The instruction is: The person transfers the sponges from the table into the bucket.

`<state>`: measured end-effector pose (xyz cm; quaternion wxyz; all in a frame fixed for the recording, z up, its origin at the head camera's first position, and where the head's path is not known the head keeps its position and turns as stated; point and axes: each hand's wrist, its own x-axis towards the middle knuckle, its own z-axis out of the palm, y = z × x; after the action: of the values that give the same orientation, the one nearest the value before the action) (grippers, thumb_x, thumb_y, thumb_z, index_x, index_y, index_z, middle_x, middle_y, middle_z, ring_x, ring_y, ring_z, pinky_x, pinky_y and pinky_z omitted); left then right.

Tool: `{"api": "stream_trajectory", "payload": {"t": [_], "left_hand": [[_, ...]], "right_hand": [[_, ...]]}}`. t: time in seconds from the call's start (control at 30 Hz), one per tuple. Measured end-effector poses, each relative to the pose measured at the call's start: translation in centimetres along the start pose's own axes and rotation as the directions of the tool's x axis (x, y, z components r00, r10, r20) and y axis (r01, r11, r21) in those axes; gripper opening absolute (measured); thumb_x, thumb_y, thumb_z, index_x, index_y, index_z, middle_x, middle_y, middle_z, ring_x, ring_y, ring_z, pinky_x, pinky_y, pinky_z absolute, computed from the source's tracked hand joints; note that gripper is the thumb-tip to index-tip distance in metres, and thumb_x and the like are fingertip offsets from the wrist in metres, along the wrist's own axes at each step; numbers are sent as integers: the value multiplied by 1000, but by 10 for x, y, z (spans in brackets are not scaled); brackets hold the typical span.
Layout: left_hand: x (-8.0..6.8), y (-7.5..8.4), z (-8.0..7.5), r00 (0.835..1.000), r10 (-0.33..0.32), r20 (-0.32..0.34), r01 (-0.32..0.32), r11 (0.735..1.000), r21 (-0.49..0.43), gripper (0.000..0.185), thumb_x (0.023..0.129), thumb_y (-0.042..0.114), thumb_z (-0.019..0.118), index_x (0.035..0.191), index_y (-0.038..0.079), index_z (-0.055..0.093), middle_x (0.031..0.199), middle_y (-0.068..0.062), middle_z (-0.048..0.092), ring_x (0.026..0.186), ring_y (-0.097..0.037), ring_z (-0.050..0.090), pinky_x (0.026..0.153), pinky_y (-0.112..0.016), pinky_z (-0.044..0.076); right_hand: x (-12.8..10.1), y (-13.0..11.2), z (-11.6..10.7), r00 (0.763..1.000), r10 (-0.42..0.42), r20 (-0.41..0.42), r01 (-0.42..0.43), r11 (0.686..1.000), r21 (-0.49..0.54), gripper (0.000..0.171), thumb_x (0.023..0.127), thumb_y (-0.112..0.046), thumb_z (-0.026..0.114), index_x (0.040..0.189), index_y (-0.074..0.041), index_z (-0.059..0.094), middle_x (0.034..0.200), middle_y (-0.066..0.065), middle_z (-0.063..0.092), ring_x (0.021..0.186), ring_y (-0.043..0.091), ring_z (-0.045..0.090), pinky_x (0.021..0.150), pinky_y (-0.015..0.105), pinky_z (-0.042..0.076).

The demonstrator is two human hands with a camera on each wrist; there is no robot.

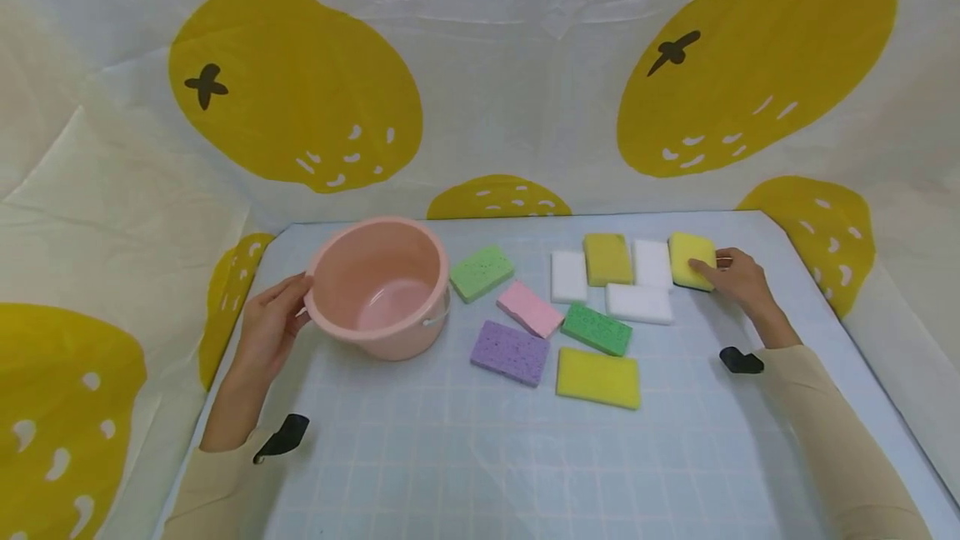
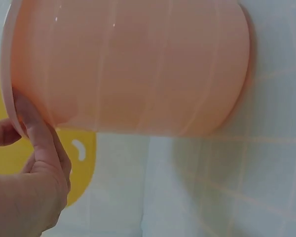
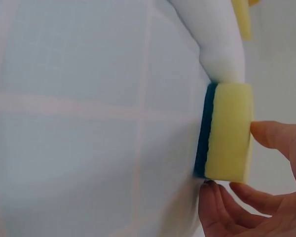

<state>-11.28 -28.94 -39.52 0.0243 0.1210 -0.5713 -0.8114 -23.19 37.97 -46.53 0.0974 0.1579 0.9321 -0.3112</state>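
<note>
Right now my left hand (image 1: 272, 325) holds the pink bucket (image 1: 378, 286) at its left rim, thumb (image 2: 32, 121) pressed on the outer wall just under the lip; the fingers curl over the rim, I think, though the left wrist view cuts them off and I cannot see their tips. That view fills almost wholly with the bucket's side, so its inside shows only from the head camera. The bucket stands upright on the left part of the gridded mat (image 1: 450, 440).

My right hand (image 1: 738, 277) pinches the yellow sponge (image 1: 690, 259) at the far right of the group — fingers (image 3: 219, 202) on one edge, thumb on the other. From the right wrist I see a dark blue layer on its underside, which the head view barely shows. It still lies on the mat, touching a white sponge (image 1: 652, 262) beside it.

Other sponges lie between the hands: olive (image 1: 607, 258), two more white, two green, a pink, a purple and a large yellow sponge (image 1: 597, 377). Both wrists carry a black clip, partly hidden by the sleeves.
</note>
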Motion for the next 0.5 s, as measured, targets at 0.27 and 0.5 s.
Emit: {"api": "stream_trajectory", "payload": {"t": [0.27,0.5], "left_hand": [[-4,4,2,999,-24,35,20,993,112,50,100,21,71,145,7,58,120,6,69,98,-8,70,80,-24,60],[-6,7,9,997,-48,-58,61,966,251,64,97,36,72,149,4,53,117,9,68,99,-8,65,80,-21,59]], "right_hand": [[-1,-3,-1,1000,4,3,-4,1000,23,90,102,-56,52,150,16,27,147,42,34,134,56,36,111,65,38],[0,-4,-1,999,36,9,-36,997,65,82,104,-47,53,152,13,26,151,41,32,137,56,35,112,65,37]]}}
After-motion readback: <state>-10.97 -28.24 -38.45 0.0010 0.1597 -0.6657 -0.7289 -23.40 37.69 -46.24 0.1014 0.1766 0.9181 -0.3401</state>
